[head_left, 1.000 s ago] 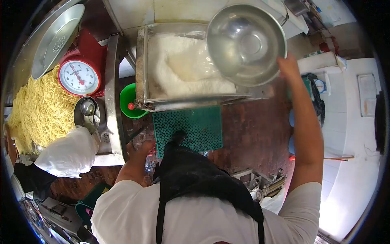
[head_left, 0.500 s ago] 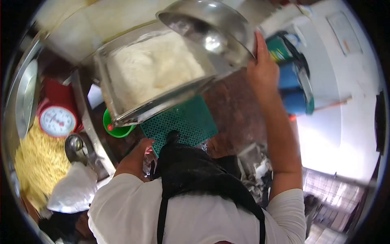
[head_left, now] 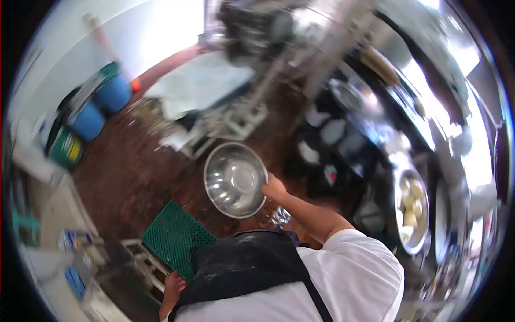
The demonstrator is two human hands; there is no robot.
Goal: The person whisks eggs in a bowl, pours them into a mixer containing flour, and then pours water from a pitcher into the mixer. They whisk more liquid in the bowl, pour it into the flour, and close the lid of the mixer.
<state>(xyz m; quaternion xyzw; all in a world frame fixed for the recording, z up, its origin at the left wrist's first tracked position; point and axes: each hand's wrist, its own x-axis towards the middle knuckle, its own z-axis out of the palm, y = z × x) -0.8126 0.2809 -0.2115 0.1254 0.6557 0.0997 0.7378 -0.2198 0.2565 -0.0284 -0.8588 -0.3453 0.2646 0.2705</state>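
My right hand (head_left: 274, 188) is closed on the rim of a shiny round metal mixing bowl (head_left: 230, 185). The bowl hangs over the brown floor in front of me, its bare inside turned toward the camera. Low on the left, my left hand (head_left: 174, 283) hangs beside my black apron (head_left: 247, 263). Its fingers show only in part, loosely bent, and nothing is visible in them. Closest to it is a green perforated floor mat (head_left: 174, 236).
Blue bins (head_left: 112, 95) and a green container (head_left: 67, 149) stand along the left wall. A blurred white-topped table (head_left: 198, 80) is ahead. To the right, a large metal pan (head_left: 413, 249) holds several pale yellowish lumps, beside dark, cluttered equipment.
My view has swung right, away from the tray of white dough or flour. The bowl, raised and tilted before, is now lower in front of me, still in my right hand.
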